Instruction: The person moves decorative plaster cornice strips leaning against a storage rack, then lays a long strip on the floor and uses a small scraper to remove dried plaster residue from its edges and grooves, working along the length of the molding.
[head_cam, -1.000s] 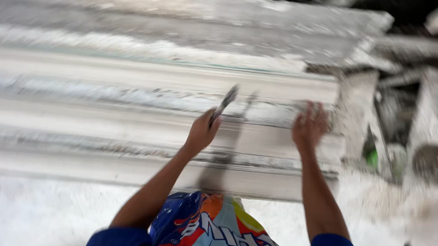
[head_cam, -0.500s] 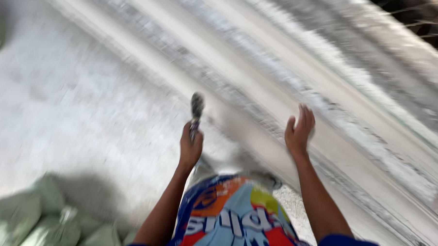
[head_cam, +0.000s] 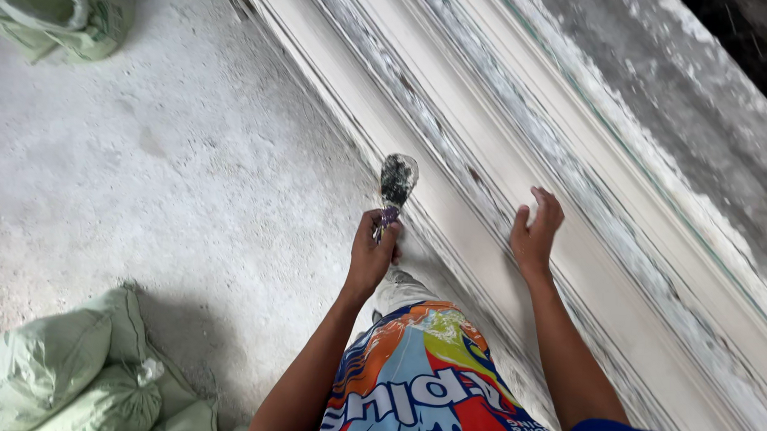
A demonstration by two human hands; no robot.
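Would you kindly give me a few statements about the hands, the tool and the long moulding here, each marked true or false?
1. The left hand holds a small trowel with its blade pointing up. True.
2. The right hand grips a brush. False: it is open and rests on the long white moulding.
3. Green sacks lie on the floor. True.
4. The trowel blade presses against the moulding. False: it is held over the floor, apart from the moulding.
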